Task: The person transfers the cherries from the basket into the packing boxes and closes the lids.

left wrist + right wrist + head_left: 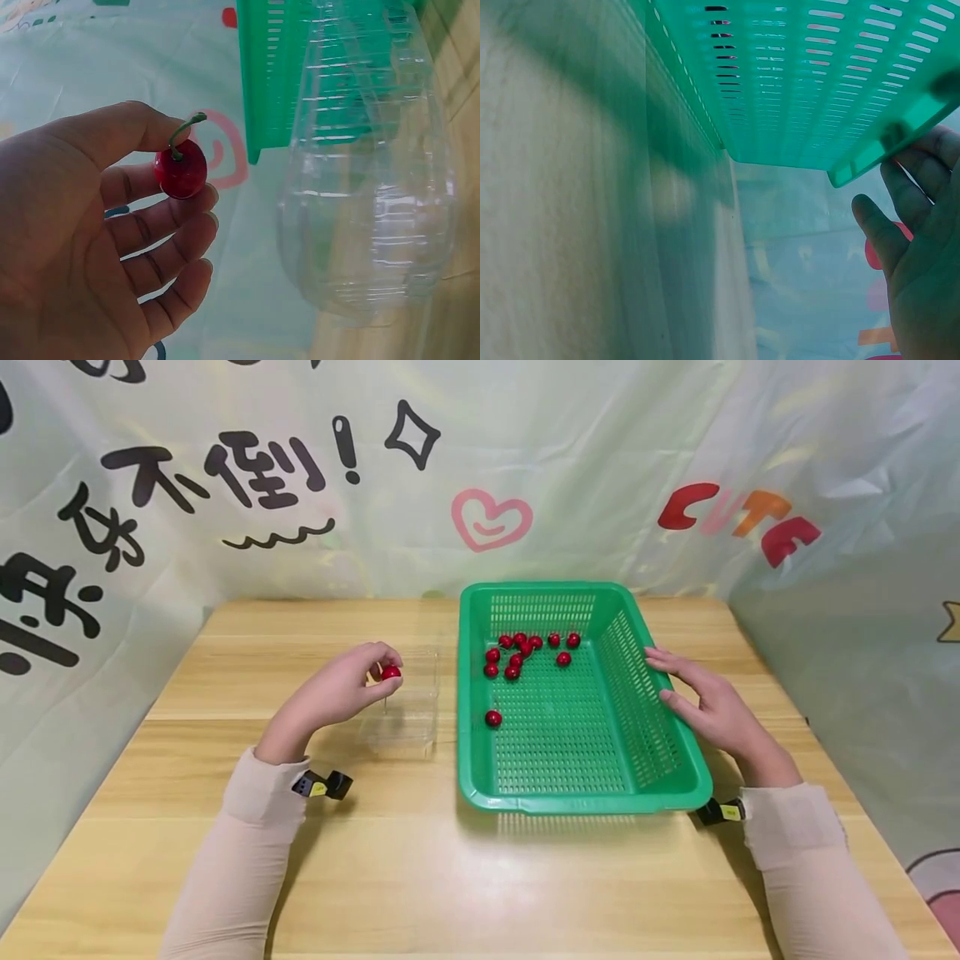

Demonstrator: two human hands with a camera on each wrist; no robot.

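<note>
My left hand pinches a red cherry between thumb and fingers, its green stem pointing up past the thumb in the left wrist view. In the head view that hand is above a clear plastic box, which stands on the table left of the green basket. Several more cherries lie in the basket, most toward its far left, with one cherry apart nearer the front. The right hand rests on the basket's right rim, fingers extended along it.
A wooden table carries the box and basket. Behind it hangs a printed cloth with black lettering and a pink heart, which also runs down both sides. Small black cameras sit at both wrists.
</note>
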